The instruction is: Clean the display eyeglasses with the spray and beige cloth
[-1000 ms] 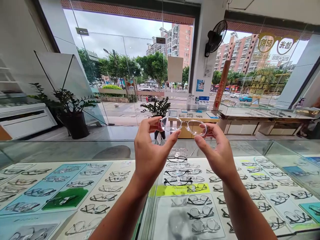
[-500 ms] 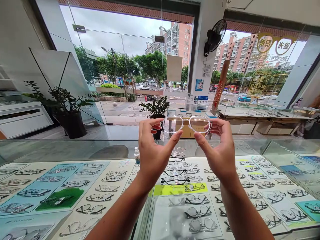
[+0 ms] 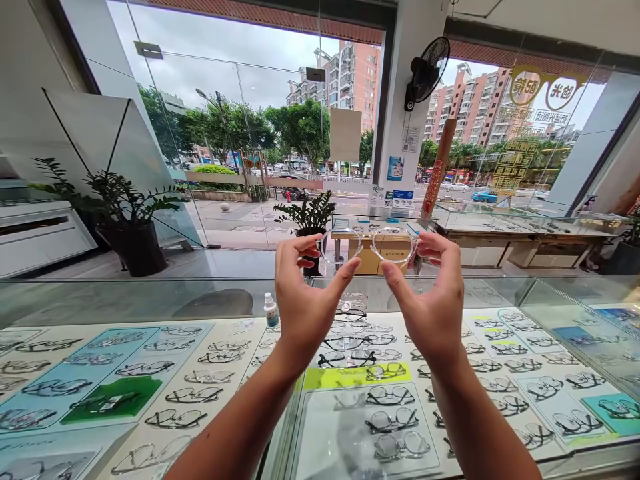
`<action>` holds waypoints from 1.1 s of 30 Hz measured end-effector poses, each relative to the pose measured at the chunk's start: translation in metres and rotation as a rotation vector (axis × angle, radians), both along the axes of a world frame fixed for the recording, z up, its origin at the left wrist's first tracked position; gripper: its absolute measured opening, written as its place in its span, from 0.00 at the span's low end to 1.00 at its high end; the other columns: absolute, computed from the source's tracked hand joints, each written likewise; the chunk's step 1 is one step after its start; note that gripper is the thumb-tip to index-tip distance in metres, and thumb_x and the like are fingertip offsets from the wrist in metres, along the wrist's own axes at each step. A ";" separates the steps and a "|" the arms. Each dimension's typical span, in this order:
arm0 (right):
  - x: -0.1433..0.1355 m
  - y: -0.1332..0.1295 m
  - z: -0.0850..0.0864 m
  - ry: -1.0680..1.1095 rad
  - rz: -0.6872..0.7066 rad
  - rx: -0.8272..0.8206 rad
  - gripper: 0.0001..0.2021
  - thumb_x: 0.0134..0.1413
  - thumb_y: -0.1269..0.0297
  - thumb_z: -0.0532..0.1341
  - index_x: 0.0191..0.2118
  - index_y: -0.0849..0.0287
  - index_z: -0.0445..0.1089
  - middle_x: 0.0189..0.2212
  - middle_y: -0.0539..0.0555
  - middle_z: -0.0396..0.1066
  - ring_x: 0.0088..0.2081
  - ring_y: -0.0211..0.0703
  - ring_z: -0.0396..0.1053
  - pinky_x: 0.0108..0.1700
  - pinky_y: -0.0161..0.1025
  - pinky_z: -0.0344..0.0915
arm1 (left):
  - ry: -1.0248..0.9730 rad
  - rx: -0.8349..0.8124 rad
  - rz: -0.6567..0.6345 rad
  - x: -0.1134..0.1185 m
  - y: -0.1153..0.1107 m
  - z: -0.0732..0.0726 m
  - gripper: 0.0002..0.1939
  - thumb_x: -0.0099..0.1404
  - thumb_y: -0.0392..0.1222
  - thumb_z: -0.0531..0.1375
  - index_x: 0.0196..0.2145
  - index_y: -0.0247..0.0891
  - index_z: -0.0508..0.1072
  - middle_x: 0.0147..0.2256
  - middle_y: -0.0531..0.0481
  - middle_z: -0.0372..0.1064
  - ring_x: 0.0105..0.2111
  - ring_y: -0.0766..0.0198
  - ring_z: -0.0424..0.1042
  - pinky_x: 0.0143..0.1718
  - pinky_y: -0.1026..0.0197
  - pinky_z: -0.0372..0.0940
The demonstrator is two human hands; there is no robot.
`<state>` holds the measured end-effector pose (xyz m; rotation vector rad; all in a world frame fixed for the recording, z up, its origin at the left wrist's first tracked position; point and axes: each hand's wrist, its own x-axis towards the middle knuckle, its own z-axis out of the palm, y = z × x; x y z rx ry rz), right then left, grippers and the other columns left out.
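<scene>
Left hand and right hand, each pinching one side of clear, rounded eyeglasses, apparently plastic; below them, a glass display case.

Between your fingers, the glasses are clear. Below the fingers, the strip is yellow-green; lower left of them, the bottle is white and blue.

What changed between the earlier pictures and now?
The clear-framed eyeglasses went from tilting down at the right to nearly level. The view turned slightly right, and a white-capped bottle, unseen at first, now shows beside the left hand. That hand and the right hand still hold the eyeglasses.
</scene>
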<state>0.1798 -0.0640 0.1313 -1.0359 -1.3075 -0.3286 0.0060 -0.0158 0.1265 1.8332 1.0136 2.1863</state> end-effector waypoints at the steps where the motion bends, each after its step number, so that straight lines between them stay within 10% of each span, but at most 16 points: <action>1: 0.000 0.000 0.000 0.015 0.022 -0.023 0.27 0.61 0.48 0.69 0.60 0.53 0.66 0.54 0.59 0.72 0.52 0.55 0.71 0.58 0.57 0.68 | -0.006 0.017 0.019 0.001 -0.001 0.000 0.30 0.59 0.56 0.76 0.53 0.44 0.73 0.48 0.46 0.71 0.46 0.57 0.72 0.48 0.52 0.68; 33: 0.004 0.002 0.000 0.060 0.160 -0.198 0.26 0.60 0.45 0.69 0.57 0.52 0.67 0.52 0.60 0.74 0.52 0.56 0.71 0.57 0.60 0.68 | 0.038 0.184 0.185 0.007 -0.013 -0.002 0.31 0.59 0.52 0.76 0.55 0.44 0.72 0.51 0.44 0.68 0.49 0.52 0.70 0.49 0.48 0.69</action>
